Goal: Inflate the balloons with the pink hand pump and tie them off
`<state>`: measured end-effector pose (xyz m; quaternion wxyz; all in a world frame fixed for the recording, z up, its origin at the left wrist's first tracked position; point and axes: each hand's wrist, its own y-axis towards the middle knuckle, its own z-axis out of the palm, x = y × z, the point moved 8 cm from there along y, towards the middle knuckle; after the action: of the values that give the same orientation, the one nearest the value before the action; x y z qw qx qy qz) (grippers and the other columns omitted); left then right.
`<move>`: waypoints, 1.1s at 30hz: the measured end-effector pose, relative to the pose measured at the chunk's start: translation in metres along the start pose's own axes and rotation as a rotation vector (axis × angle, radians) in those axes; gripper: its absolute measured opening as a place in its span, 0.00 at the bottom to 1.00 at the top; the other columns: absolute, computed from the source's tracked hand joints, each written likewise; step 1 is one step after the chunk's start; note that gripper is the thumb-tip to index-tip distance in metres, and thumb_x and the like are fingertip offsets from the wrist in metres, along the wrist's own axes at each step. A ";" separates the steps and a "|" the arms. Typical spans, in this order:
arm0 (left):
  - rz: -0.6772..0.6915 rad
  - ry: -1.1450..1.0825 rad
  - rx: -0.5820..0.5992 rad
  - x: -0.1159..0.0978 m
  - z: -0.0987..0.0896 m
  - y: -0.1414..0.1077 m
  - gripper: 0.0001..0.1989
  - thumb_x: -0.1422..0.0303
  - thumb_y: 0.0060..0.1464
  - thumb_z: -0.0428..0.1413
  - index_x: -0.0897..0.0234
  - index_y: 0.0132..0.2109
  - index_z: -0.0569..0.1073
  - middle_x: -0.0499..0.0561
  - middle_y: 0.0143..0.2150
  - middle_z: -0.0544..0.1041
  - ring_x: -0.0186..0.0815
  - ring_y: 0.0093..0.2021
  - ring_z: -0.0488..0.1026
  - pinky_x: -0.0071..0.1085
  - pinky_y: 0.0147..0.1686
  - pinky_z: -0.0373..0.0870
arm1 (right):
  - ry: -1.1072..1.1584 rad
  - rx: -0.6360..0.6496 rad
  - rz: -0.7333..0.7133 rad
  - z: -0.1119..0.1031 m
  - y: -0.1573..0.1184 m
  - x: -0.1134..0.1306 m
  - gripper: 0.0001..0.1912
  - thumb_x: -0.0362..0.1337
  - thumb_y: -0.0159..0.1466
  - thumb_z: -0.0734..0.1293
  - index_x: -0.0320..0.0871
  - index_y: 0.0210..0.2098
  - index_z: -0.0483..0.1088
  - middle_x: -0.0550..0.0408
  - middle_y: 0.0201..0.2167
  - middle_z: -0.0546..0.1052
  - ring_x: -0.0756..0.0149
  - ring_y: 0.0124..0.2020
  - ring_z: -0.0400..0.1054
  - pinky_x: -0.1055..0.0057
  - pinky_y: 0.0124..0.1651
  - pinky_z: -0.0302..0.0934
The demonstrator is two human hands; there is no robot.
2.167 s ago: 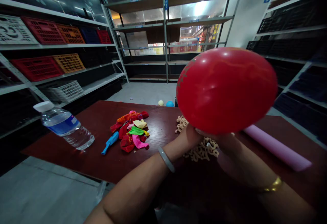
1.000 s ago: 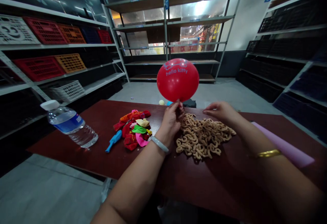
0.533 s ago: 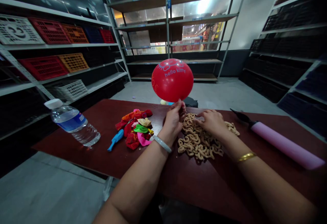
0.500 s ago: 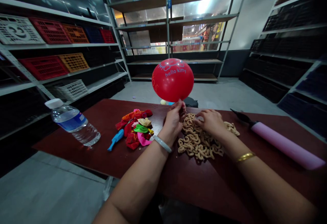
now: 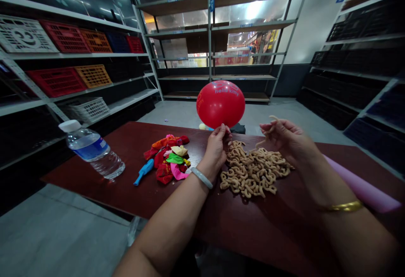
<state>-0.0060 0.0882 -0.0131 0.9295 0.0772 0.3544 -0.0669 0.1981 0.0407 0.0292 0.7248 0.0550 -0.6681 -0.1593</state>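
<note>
In front of me my left hand (image 5: 218, 144) is closed in a pinch on the neck of an inflated red balloon (image 5: 220, 105) with "hello kitty" print. The balloon stands upright above the fist. To the right, raised over the table, my right hand (image 5: 286, 135) pinches a thin tan curly strand (image 5: 274, 118), whose ends stick out at the fingertips. Below lies a heap of tan curly strands (image 5: 249, 171), looped and tangled; their material is not clear. Left of my left wrist is a pile of uninflated balloons (image 5: 167, 159) in red, green, pink, blue and cream.
A water bottle (image 5: 95, 148) with a white cap stands at the left of the dark red table (image 5: 126, 197). The pink cylinder of a balloon pump (image 5: 363, 186) lies on the right, partly behind my right arm. Shelves with plastic crates (image 5: 63, 36) line the walls.
My right hand has lifted from the heap, up and to the right, carrying a tan strand. The red balloon has shifted slightly right and down, still in my left hand.
</note>
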 end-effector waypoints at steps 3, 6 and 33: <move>-0.011 0.019 -0.005 0.006 0.001 -0.001 0.17 0.61 0.45 0.69 0.65 0.32 0.70 0.45 0.30 0.73 0.26 0.28 0.71 0.21 0.24 0.60 | 0.080 -0.018 -0.002 0.001 -0.004 0.006 0.12 0.51 0.60 0.70 0.52 0.37 0.71 0.56 0.35 0.78 0.64 0.37 0.74 0.64 0.42 0.67; -0.017 0.107 -0.012 0.011 0.003 -0.004 0.17 0.58 0.46 0.67 0.65 0.31 0.70 0.47 0.32 0.76 0.28 0.31 0.74 0.22 0.26 0.63 | -0.201 0.067 -0.026 0.017 -0.007 0.001 0.15 0.53 0.57 0.71 0.50 0.35 0.74 0.58 0.28 0.76 0.67 0.26 0.69 0.67 0.31 0.63; -0.020 0.445 0.108 0.046 0.009 -0.012 0.14 0.58 0.52 0.61 0.66 0.34 0.72 0.44 0.23 0.67 0.26 0.22 0.60 0.24 0.24 0.57 | -0.099 0.389 -0.091 0.085 -0.013 0.035 0.20 0.47 0.59 0.73 0.49 0.48 0.75 0.52 0.46 0.81 0.63 0.46 0.75 0.65 0.48 0.69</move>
<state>0.0314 0.0713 -0.0380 0.8222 0.1362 0.5474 -0.0764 0.1142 0.0290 0.0668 0.6589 0.2163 -0.7177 -0.0625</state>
